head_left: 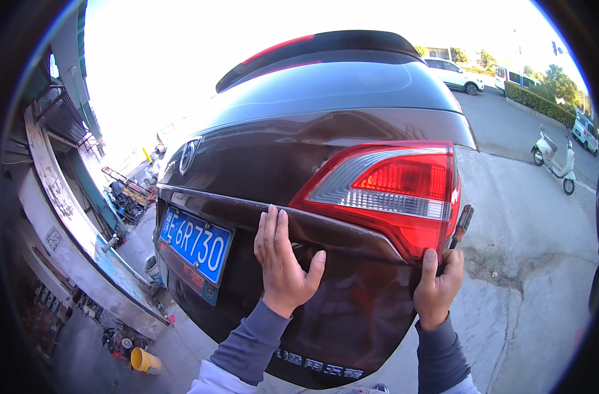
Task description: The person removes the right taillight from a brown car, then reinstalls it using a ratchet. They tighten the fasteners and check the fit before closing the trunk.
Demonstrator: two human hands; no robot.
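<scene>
The back of a dark brown car (247, 152) fills the middle of the view. My left hand (285, 266) lies flat with fingers stretched, its fingertips at the painted ridge below a red and clear tail light (394, 187). At the light's lower outer corner, my right hand (437, 285) is closed, thumb in front and fingers bent round the edge. Just above those fingers juts a slim tool with a dark and orange handle (464, 224), like a screwdriver. Whether my fingers grip it is hidden. A blue number plate (195, 246) sits left of my left hand.
On the left are a low worn wall (83, 230), piled scrap (125, 194) and a yellow bucket (145, 360). Cracked concrete (509, 243) stretches right towards a white scooter (556, 159). A white car (451, 73) stands farther back by the road.
</scene>
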